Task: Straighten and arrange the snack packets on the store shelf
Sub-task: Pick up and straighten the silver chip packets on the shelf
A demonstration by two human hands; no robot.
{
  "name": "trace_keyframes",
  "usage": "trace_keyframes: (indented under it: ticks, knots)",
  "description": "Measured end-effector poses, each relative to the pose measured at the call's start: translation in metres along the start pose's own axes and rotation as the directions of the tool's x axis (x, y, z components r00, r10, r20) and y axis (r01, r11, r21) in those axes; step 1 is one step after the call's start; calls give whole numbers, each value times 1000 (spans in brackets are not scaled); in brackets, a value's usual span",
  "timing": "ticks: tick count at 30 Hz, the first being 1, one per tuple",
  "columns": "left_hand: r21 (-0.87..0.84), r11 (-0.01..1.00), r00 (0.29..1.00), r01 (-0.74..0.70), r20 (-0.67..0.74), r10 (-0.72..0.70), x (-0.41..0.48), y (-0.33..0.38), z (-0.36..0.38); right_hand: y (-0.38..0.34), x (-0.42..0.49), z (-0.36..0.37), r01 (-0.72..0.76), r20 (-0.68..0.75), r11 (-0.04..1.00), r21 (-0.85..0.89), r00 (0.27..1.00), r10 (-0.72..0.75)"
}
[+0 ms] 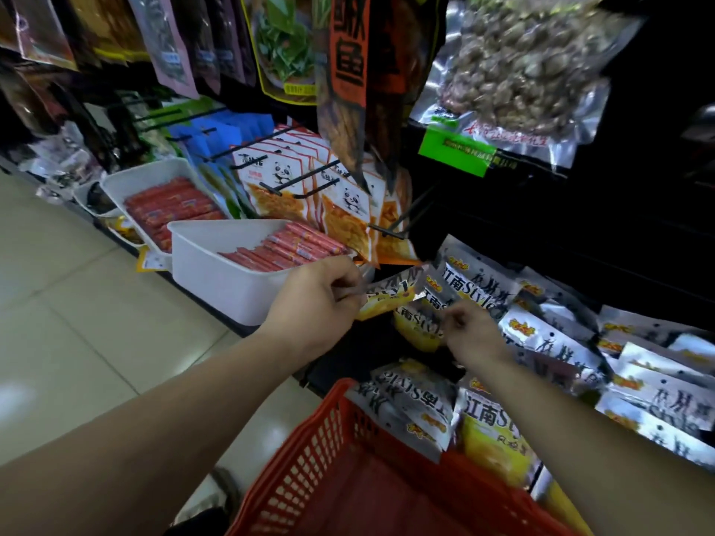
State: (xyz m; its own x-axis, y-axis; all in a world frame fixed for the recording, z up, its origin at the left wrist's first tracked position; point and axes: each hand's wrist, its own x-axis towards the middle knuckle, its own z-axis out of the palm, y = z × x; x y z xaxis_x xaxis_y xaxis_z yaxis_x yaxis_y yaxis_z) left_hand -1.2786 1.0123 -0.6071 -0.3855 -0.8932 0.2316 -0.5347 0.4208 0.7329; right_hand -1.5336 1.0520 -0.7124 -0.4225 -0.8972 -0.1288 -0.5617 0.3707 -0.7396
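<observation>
White plastic tubs (216, 272) stand at the left of the shelf, above the pale floor tiles (58, 303), and hold rows of red sausage sticks (286, 247). Just right of them, panda-printed packets (286, 187) hang in a row on black hooks.

Below the hooks, the left hand (313, 299) reaches in with its fingers curled and pinches the left end of a silver-and-yellow snack packet (387, 299), which it holds tilted above the shelf edge. Under both forearms stands a red mesh basket (329, 458), and several matching packets (418, 404) lie on its far rim.

The right hand (474, 334) is curled too. Its thumb and fingertips nip the edge of a second packet (421, 321), which sits just below the first and overlaps it.

Further right, a loose pile of the same silver packets (541, 334) sprawls across the dark shelf at mixed angles, some overlapping. High at the right hangs a clear bag of peanuts (518, 67) with a green label (456, 150) beneath it.
</observation>
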Motion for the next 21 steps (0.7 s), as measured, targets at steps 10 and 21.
trace_keyframes:
  ticks: [10,21]
  knots:
    - [249,968,997,40,-72,-22,23,-9,15,13,12,-35,-102,-118,973,208,985,128]
    - [357,893,871,-273,487,72,9,-12,115,6,11,-40,16,78,972,235,996,-35]
